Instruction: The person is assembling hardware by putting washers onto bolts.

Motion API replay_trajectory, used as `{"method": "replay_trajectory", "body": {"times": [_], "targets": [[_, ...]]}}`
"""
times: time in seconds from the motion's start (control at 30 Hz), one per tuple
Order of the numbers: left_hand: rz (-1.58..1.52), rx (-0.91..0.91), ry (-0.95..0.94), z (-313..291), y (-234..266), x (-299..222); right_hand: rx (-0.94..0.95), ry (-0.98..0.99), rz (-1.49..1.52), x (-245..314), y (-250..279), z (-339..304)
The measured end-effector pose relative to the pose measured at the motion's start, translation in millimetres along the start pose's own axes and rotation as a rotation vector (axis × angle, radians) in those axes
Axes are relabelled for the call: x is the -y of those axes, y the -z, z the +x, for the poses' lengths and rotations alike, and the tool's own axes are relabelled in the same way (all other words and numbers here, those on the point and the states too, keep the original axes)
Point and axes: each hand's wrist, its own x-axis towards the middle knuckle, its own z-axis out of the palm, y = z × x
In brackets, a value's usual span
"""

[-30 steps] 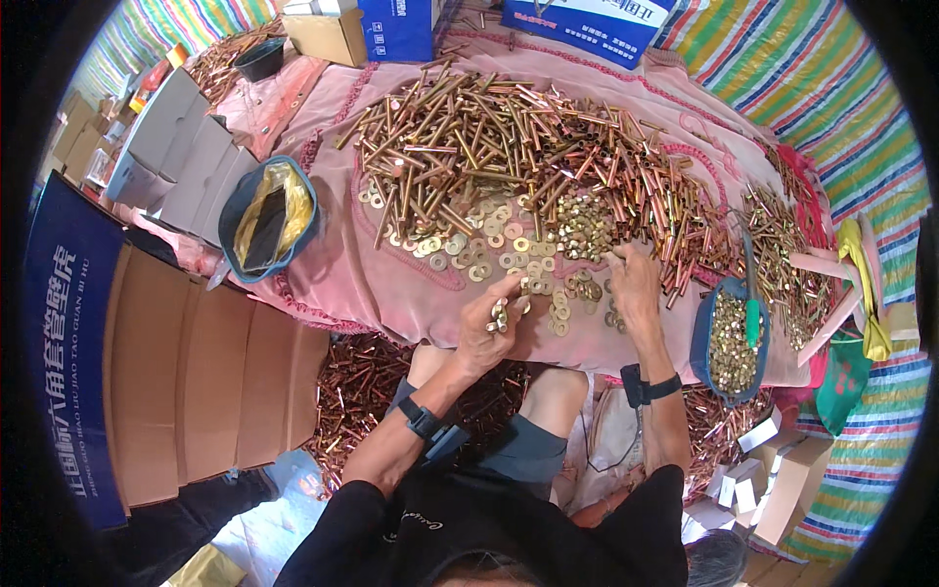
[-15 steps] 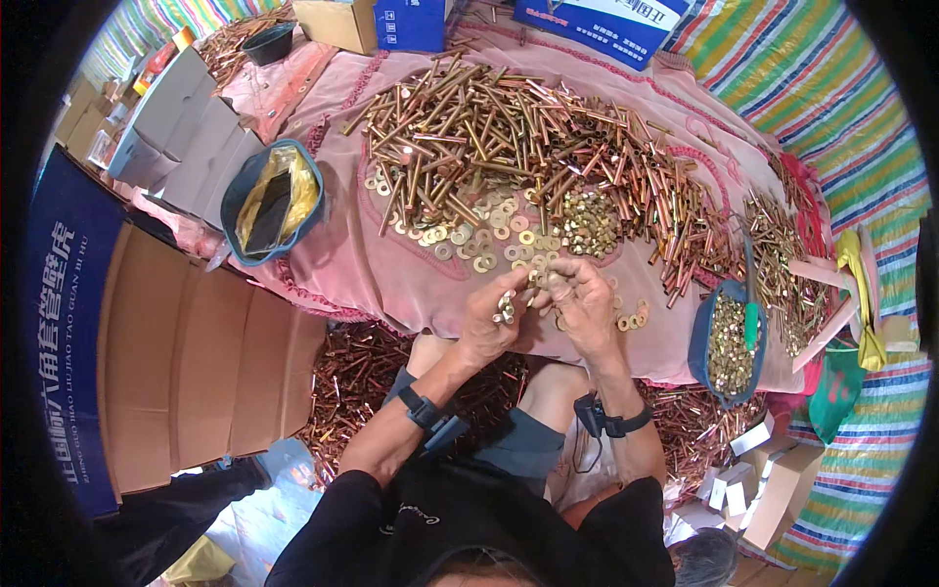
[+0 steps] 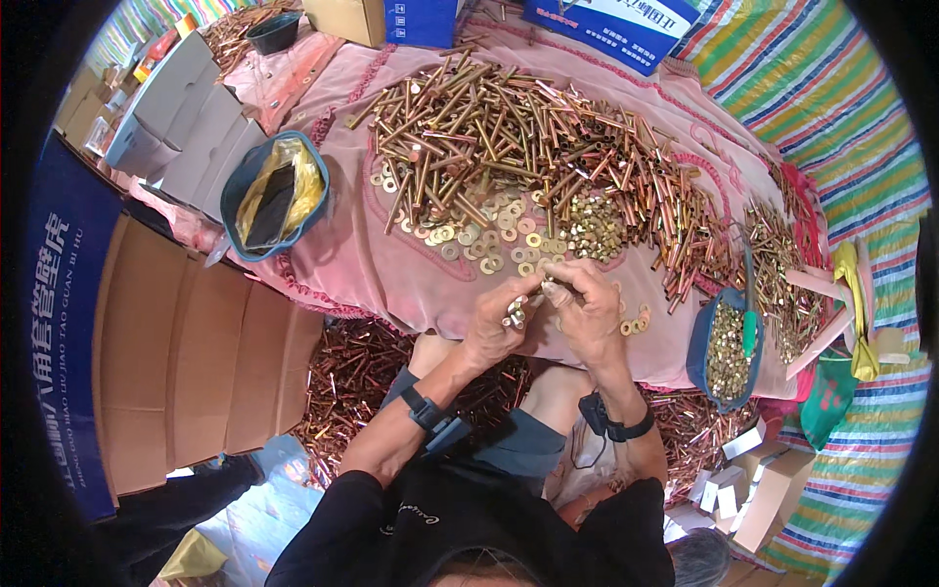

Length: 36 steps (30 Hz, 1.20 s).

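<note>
My left hand is closed around several shiny metal bolts whose nut-like ends poke out by the palm. Thumb and fingers of my right hand are pinched together, meeting the left fingertips; whatever small piece lies between them is hidden. Both hands are held over the front of the pink cloth. Just beyond them lie flat brass-coloured washers and a small heap of nuts. Behind those spreads a big pile of coppery metal tubes and bolts. A few washers rest beside my right hand.
At the left stands a blue basin lined with a yellow bag. A blue tub of nuts with a green-handled tool sits at the right. More bolts lie below the cloth's edge. Cardboard boxes flank the left side.
My right fingers have closed in on the left fingertips, where they were slightly spread before. The view has shifted slightly; the piles look the same.
</note>
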Motion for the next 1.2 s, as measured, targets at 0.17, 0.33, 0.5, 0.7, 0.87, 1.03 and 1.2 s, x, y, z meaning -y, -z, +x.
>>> {"method": "replay_trajectory", "body": {"times": [0.17,0.33,0.5,0.7,0.87,1.03,1.2], "targets": [[-0.013,0.033,0.066,-4.7,4.4,-0.7,-0.008,-0.02,-0.151,12.1,0.4,-2.9],[-0.005,0.093,0.15,-2.4,8.9,-6.5,0.054,-0.258,-0.051,14.5,0.5,-3.4],[0.023,0.01,0.054,-0.5,4.6,-3.1,-0.046,0.194,-0.256,13.4,1.1,3.1],[0.044,0.07,0.112,8.2,5.1,-4.0,-0.035,-0.193,-0.116,9.4,-2.1,-1.6],[0.022,0.062,0.107,5.7,7.8,-8.9,-0.043,0.01,-0.169,16.8,-5.1,-1.1],[0.068,0.078,0.058,2.0,4.4,-5.3,-0.076,-0.178,0.008,6.7,-7.5,-10.0],[0.059,0.095,0.125,3.0,10.4,-4.9,-0.067,-0.055,-0.12,11.6,-5.8,-8.5]]}}
